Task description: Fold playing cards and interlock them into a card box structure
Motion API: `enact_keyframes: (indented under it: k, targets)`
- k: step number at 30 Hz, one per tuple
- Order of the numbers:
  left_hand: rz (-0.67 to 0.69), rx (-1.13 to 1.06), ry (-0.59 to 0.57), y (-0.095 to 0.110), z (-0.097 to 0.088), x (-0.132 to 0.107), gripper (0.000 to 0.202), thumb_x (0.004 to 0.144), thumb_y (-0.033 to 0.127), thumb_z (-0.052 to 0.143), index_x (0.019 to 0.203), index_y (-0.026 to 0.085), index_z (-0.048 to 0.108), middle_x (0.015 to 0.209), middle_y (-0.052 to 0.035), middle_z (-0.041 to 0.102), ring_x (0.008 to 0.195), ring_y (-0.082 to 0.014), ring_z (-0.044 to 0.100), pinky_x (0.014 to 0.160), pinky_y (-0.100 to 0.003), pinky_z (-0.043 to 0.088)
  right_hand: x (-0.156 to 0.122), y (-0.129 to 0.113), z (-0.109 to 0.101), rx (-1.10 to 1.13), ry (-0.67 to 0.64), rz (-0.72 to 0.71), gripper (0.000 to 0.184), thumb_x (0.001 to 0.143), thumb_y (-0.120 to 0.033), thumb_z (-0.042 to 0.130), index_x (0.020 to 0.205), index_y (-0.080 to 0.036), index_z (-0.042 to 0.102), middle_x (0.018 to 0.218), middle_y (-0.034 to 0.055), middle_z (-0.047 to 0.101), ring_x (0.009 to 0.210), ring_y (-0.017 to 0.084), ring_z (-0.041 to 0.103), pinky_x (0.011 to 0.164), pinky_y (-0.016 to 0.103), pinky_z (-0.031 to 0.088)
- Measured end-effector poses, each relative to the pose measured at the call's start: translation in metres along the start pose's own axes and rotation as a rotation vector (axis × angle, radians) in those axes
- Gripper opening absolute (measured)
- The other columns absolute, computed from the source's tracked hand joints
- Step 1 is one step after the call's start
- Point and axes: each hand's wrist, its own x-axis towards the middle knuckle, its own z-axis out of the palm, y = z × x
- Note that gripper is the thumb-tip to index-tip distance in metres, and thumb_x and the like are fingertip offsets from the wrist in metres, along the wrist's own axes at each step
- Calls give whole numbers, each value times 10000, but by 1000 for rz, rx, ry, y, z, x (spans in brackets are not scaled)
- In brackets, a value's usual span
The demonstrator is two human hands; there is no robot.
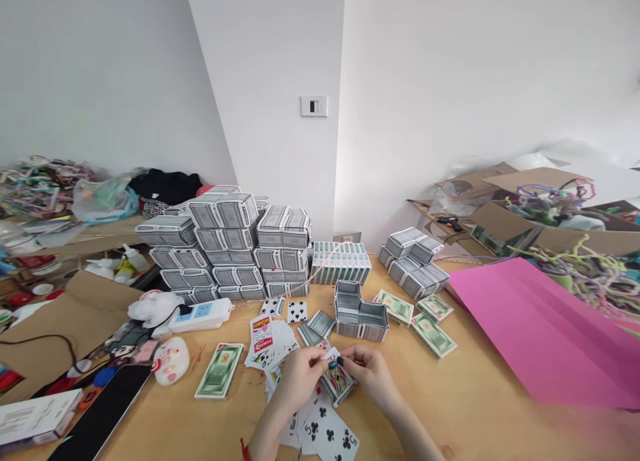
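Observation:
My left hand (301,373) and my right hand (369,376) meet at the front middle of the table, thumbs close together. Both pinch the top edge of a playing card (340,381) with a face-card picture. It seems to be part of a small folded card piece, partly hidden by my fingers. Loose playing cards (330,429) lie spread beneath and beside my left wrist, a five of clubs among them. Just beyond my hands sits an L-shaped open card box (361,313), with some face-down cards (318,328) to its left.
Stacked card blocks (225,248) rise along the wall, and a smaller stack (414,261) stands right of them. Green banknote-patterned packs (219,371) lie on both sides. A power strip (203,314) is at left, pink paper (540,334) at right. Cluttered boxes (565,214) fill the far right.

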Motion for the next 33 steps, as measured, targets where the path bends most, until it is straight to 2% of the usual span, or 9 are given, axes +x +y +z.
enact_keyframes:
  k: [3, 5, 7, 12, 16, 20, 24, 29, 33]
  targets:
    - [-72, -220, 13, 7, -2, 1, 255, 727, 392, 542, 749, 157, 638, 635, -15, 588, 615, -156, 516, 557, -230, 391, -2, -3, 1, 84, 93, -39, 333, 636, -460, 675, 705, -135, 663, 605, 20, 625, 509, 114, 488, 482, 217, 332]
    - [-131, -347, -27, 11, -2, 1, 339, 739, 440, 529, 895, 155, 624, 685, -38, 614, 644, -173, 553, 552, -246, 426, -2, -5, 1, 151, 161, -49, 341, 632, -470, 674, 711, -139, 655, 618, 23, 629, 512, 120, 494, 487, 223, 344]
    - [-152, -375, -61, 14, 0, 0, 378, 720, 445, 559, 950, 148, 608, 690, -42, 614, 608, -164, 558, 510, -235, 427, -1, -6, 0, 204, 208, -54, 346, 629, -476, 674, 720, -143, 648, 632, 28, 633, 524, 129, 505, 504, 232, 363]
    - [-80, -287, 8, 15, 13, -4, 347, 743, 436, 536, 936, 158, 615, 492, 41, 476, 399, -81, 393, 395, -185, 302, -1, -3, 2, 234, 226, -81, 311, 668, -450, 650, 735, -149, 618, 649, 26, 616, 561, 138, 508, 535, 237, 378]
    - [-52, -311, 67, 14, 20, -5, 337, 752, 435, 522, 912, 158, 626, 515, 39, 467, 406, -66, 329, 395, -182, 260, -3, -2, 6, 257, 202, -66, 261, 686, -417, 639, 720, -170, 564, 595, -19, 532, 506, 102, 437, 478, 206, 325]
    - [-43, -348, 78, 15, 21, -7, 345, 728, 428, 550, 907, 148, 642, 568, 4, 541, 469, -97, 413, 448, -195, 329, -6, -3, 9, 289, 166, -43, 257, 703, -435, 603, 760, -194, 531, 545, -56, 441, 456, 88, 369, 436, 196, 286]
    - [-39, -362, 77, 16, 22, -8, 349, 718, 418, 561, 916, 146, 653, 672, -39, 621, 610, -159, 525, 552, -228, 411, -7, -5, 11, 298, 149, -47, 252, 716, -447, 576, 747, -210, 495, 561, -58, 443, 472, 96, 383, 446, 199, 316]
    - [-19, -401, 92, 14, 24, -8, 315, 746, 374, 536, 960, 169, 643, 799, -46, 650, 722, -182, 555, 661, -256, 448, -8, -8, 12, 305, 113, -74, 242, 742, -436, 556, 765, -209, 475, 568, -60, 434, 471, 88, 370, 447, 192, 322]
    - [-27, -407, 99, 13, 25, -9, 324, 757, 380, 520, 969, 168, 642, 801, -50, 649, 710, -181, 554, 652, -256, 454, -10, -10, 14, 273, 129, -77, 250, 738, -433, 555, 817, -204, 490, 591, -49, 460, 483, 92, 398, 450, 192, 330]
